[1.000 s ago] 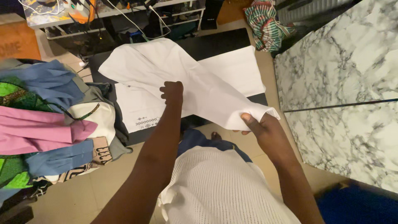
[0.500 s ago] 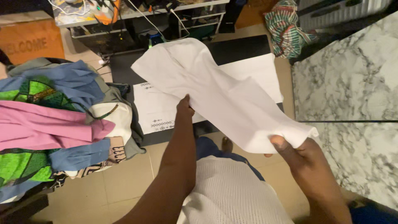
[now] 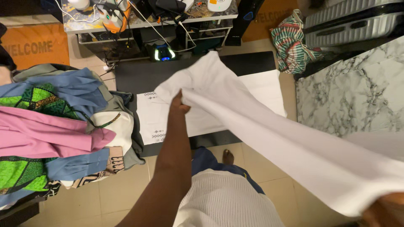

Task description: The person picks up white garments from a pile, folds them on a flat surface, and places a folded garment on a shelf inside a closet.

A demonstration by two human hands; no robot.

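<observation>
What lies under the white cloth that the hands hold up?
Under the white cloth lies a flat white sheet with small dark patterns, on a black mat. The cloth covers the sheet's middle.

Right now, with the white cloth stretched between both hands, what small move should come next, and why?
Probably lower the plain white fabric garment flat onto the white cloth with small embroidered patterns on the dark mat. The left hand pinches one end above that cloth. The right hand, at the frame's corner, holds the other end, so the garment hangs taut.
</observation>
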